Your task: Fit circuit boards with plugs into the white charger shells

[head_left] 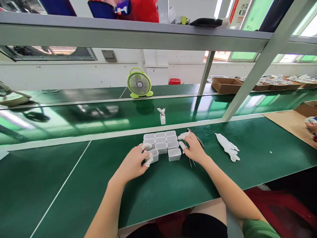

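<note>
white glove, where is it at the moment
In the head view, the white glove lies on the green tabletop, to the right of the right hand and left of the flat cardboard.

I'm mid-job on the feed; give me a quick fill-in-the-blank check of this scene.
1. The ____ hand is at the front-left tub.
2. Its finger covers are ____.
3. The glove lies to the ____ of that tub.
4. The fan has a ____ frame.

Missing words: left; white; right; green.
</note>
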The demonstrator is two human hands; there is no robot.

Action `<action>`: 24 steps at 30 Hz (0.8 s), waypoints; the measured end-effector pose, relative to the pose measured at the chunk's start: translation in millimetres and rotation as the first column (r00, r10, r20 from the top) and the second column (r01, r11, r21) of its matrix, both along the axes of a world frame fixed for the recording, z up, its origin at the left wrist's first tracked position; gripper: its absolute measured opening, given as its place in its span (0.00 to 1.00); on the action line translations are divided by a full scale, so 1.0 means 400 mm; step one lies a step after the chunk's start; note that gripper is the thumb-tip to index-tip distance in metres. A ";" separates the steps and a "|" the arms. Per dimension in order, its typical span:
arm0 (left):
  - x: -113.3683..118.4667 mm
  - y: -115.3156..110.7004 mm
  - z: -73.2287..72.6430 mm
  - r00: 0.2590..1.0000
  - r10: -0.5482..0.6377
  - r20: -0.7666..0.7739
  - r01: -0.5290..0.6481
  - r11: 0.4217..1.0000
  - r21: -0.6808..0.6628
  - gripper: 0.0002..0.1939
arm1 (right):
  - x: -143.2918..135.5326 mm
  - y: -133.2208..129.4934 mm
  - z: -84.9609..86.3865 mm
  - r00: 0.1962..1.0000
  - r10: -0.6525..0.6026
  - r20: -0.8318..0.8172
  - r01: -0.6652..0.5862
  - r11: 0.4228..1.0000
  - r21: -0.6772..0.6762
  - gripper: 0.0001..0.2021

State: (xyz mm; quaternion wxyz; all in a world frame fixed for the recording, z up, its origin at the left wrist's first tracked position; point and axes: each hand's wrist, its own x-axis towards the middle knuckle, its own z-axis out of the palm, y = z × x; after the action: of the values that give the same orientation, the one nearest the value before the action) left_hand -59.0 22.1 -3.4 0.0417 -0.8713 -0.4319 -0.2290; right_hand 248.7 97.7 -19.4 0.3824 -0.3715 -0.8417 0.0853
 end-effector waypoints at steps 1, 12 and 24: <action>-0.008 0.000 0.002 1.000 0.014 0.003 -0.014 1.000 -0.017 0.07 | 0.001 -0.001 0.002 1.000 0.003 0.005 -0.003 1.000 0.002 0.14; -0.027 0.031 -0.027 0.988 0.152 0.010 -0.151 0.986 -0.068 0.11 | -0.003 -0.008 0.005 0.997 0.060 0.038 -0.059 0.998 -0.034 0.15; -0.023 0.047 -0.056 0.950 0.212 0.229 -0.169 0.967 -0.193 0.11 | -0.005 -0.012 0.009 0.990 0.128 0.051 -0.124 0.989 -0.078 0.16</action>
State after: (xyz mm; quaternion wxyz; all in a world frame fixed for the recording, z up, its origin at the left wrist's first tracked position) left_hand -68.1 40.8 -25.8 -0.0655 -0.7904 -0.5341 -0.2928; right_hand 246.6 92.9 -16.0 0.3382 -0.3338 -0.8701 0.1304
